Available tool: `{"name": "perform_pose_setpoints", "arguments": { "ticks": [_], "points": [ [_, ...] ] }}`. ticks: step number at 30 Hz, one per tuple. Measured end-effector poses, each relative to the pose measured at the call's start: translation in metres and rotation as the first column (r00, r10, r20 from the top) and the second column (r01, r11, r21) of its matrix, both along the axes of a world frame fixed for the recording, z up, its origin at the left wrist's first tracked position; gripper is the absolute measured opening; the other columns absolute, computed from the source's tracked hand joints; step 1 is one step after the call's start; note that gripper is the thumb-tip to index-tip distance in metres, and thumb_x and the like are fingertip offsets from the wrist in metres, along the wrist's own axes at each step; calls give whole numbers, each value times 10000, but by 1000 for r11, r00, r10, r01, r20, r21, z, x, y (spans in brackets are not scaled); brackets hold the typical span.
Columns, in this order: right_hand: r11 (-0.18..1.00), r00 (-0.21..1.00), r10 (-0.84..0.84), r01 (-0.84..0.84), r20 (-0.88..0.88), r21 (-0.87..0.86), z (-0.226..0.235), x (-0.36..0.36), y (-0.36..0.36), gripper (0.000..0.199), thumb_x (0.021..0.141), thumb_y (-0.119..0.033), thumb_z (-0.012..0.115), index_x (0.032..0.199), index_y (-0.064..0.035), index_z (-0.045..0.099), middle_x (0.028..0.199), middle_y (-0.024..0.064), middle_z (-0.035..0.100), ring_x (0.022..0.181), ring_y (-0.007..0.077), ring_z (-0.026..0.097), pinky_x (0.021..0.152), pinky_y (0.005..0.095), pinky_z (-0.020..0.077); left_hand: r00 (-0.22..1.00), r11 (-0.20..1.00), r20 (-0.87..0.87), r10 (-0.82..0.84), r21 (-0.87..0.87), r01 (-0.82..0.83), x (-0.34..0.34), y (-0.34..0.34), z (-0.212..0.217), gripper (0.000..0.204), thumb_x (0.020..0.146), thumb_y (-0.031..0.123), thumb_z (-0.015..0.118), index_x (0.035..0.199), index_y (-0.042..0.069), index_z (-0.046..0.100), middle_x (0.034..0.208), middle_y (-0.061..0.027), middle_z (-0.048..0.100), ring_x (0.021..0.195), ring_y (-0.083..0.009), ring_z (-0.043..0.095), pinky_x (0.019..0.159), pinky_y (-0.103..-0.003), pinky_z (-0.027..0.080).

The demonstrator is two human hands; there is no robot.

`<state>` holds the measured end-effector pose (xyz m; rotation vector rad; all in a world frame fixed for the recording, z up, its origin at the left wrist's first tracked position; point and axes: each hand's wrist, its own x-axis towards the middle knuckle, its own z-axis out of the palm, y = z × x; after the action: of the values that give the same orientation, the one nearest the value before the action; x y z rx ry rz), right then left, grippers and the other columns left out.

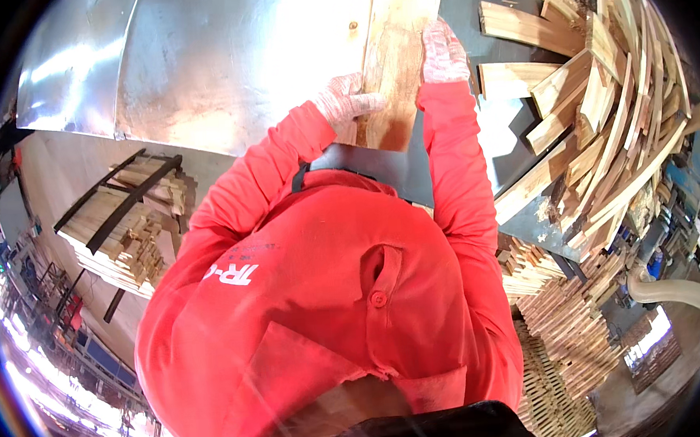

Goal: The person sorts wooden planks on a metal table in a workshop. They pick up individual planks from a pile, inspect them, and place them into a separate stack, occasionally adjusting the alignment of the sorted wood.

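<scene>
At a shiny metal worktable point(224, 75), your gloved left hand point(345, 101) and right hand point(442, 51) clasp a wooden board point(393, 58) lying at centre; keep both grips even, clear of the offcut pile point(605, 110) on the right.

Strong light falls across the far part of the scene. It throws a white glare patch on the metal sheet point(199, 60), washing out its surface at the centre. The pale wood offcuts point(613, 110) on the right are brightly lit with sharp dark gaps between them. The red shirt point(330, 299) is evenly lit and crisp. Near left, the background burns out to white streaks. Fisheye bending curves straight edges toward the rim, which ends in a black vignette; detail there goes soft.
</scene>
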<state>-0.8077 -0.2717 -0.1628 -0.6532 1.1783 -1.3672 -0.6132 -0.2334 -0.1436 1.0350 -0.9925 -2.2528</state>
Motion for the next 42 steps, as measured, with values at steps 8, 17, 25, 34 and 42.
{"name": "perform_pose_setpoints", "arguments": {
  "ticks": [8, 17, 25, 34, 42],
  "points": [
    [974, 809, -158, 32, -566, -226, 91, -71, 2, 372, 907, -100, 632, 1267, -54, 549, 947, 61, 652, 760, 122, 605, 680, 266, 527, 993, 978, 115, -30, -200, 53, 37, -32, 48, 364, 792, 319, 684, 632, 107, 436, 593, 62, 380, 552, -61, 348, 492, -277, 292],
    [886, -616, -459, -363, -640, -287, 273, -127, 46, 777, 730, -313, 805, 1374, -58, 453, 1305, 110, 555, 1176, 289, 544, 986, 374, 432, 787, 741, 49, -616, -304, 599, 14, -88, 61, 574, 781, 354, 731, 1200, -7, 581, 978, -25, 634, 858, -101, 568, 752, -262, 462],
    [731, -274, -680, -184, -681, -657, 256, -136, 107, 759, 750, -286, 776, 1346, 18, 417, 1284, 208, 513, 1186, 306, 500, 970, 378, 443, 643, 653, -119, -757, -167, 739, -31, -60, 76, 562, 817, 254, 721, 1285, 9, 528, 1109, -8, 615, 967, -84, 560, 848, -242, 452],
    [996, 991, 6, 6, -134, 89, 31, 22, 123, 447, 863, -97, 656, 1248, -20, 443, 1172, 94, 582, 1039, 171, 582, 904, 320, 487, 900, 904, 436, -7, -383, 192, -19, -20, 41, 520, 894, 262, 606, 1310, -27, 484, 1155, -116, 608, 1036, -165, 570, 933, -320, 446],
    [973, 967, -122, 73, -221, -220, 86, -57, -197, 474, 878, -319, 648, 1231, -24, 530, 1060, 94, 636, 914, 222, 624, 777, 350, 536, 587, 737, 504, 634, -625, -259, 38, -47, -35, 420, 909, 158, 559, 1275, -38, 495, 1018, -100, 623, 904, -170, 597, 839, -286, 487]
  ]
}}
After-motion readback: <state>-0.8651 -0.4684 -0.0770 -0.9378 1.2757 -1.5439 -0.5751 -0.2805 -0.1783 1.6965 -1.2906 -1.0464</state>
